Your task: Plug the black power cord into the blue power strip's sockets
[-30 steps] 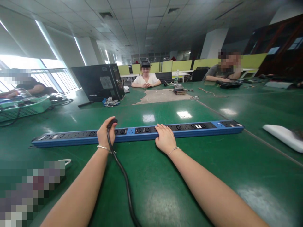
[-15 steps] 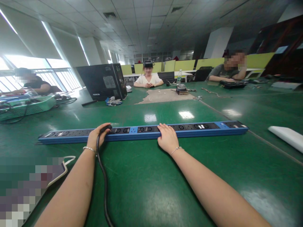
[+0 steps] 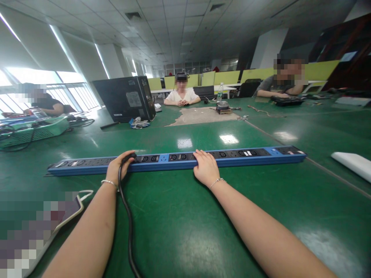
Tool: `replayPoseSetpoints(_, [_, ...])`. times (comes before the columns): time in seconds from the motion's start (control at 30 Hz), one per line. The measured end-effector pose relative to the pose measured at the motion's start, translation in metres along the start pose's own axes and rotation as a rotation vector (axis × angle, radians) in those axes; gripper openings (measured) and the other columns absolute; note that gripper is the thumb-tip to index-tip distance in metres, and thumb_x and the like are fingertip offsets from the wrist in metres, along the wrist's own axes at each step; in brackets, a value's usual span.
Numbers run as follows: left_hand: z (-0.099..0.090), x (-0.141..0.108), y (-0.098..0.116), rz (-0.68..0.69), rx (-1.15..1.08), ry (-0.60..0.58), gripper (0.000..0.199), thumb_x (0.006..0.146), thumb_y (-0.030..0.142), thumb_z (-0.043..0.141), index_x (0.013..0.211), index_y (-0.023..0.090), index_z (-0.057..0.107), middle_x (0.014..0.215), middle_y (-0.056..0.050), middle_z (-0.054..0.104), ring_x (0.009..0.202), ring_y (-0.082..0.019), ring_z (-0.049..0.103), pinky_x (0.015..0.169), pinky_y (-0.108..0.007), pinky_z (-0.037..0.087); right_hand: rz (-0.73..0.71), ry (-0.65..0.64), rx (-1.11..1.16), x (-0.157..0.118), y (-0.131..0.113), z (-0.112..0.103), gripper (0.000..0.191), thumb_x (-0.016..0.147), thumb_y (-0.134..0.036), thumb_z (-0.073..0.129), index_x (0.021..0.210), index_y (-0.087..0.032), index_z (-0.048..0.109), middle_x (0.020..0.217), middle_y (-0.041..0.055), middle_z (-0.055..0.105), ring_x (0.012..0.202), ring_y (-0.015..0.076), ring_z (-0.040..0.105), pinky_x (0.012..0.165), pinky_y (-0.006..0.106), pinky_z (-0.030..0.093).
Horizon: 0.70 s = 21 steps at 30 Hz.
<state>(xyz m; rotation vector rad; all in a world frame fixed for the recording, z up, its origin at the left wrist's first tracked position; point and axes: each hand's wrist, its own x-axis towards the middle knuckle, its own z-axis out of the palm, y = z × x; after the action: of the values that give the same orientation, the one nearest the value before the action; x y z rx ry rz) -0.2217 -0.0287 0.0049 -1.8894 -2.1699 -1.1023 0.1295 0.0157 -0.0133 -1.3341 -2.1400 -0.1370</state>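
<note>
A long blue power strip (image 3: pixel 176 166) with black sockets lies across the green table (image 3: pixel 174 216). My left hand (image 3: pixel 117 168) is closed around a black plug (image 3: pixel 131 157) at the strip's left part; whether the plug sits in a socket cannot be made out. From the plug a black cable (image 3: pixel 129 224) runs down toward me between my forearms. Right of the strip's middle, my right hand (image 3: pixel 206 166) grips the strip, its fingers over the top face and the thumb at the near side.
Behind the strip stand a black computer case (image 3: pixel 127 98), gloves (image 3: pixel 139 123) and a green basket (image 3: pixel 37 131). A phone-like device (image 3: pixel 68 216) lies at the near left, a white object (image 3: pixel 352 164) at the right. Three people sit around the table.
The view has shifted slightly, and the strip's right end appears a little higher and further right. Both hands keep their places on the plug and the strip.
</note>
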Motion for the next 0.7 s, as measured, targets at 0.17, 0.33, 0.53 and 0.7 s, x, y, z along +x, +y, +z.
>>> replayPoseSetpoints(0.17, [0.002,0.000,-0.005,0.033,-0.040,-0.005,0.043,0.076,0.047,0.051,0.111,0.024,0.062,0.107,-0.004,0.068,0.099,-0.022,0.062,0.091,-0.033,0.046,-0.003,0.002,0.009,0.000,0.000,-0.001,0.050,0.072,-0.013,0.046,0.122,-0.013,0.054,0.132,0.0076,0.051,0.125,0.0200,0.040,0.108,0.037,0.023])
replayPoseSetpoints(0.33, [0.001,-0.003,-0.002,0.171,-0.012,-0.030,0.039,0.079,0.043,0.048,0.110,0.023,0.062,0.112,-0.004,0.066,0.101,-0.022,0.062,0.093,-0.035,0.046,0.008,-0.013,0.012,0.000,-0.001,0.000,0.050,0.073,-0.013,0.045,0.122,-0.013,0.054,0.133,0.0081,0.050,0.126,0.0205,0.040,0.108,0.038,0.023])
replayPoseSetpoints(0.53, [0.002,-0.005,0.002,0.237,0.045,-0.037,0.038,0.080,0.042,0.045,0.109,0.024,0.062,0.114,-0.003,0.065,0.103,-0.021,0.060,0.095,-0.033,0.044,0.013,-0.037,-0.002,0.000,-0.002,-0.002,0.050,0.073,-0.014,0.045,0.123,-0.012,0.053,0.134,0.0084,0.049,0.126,0.0206,0.040,0.108,0.038,0.022])
replayPoseSetpoints(0.7, [0.002,-0.009,0.010,0.182,-0.030,0.000,0.034,0.080,0.039,0.047,0.103,0.021,0.064,0.112,-0.004,0.066,0.103,-0.020,0.060,0.096,-0.032,0.044,0.005,-0.027,-0.008,0.001,-0.001,-0.002,0.050,0.073,-0.014,0.045,0.123,-0.011,0.054,0.133,0.0085,0.050,0.126,0.0206,0.040,0.108,0.038,0.022])
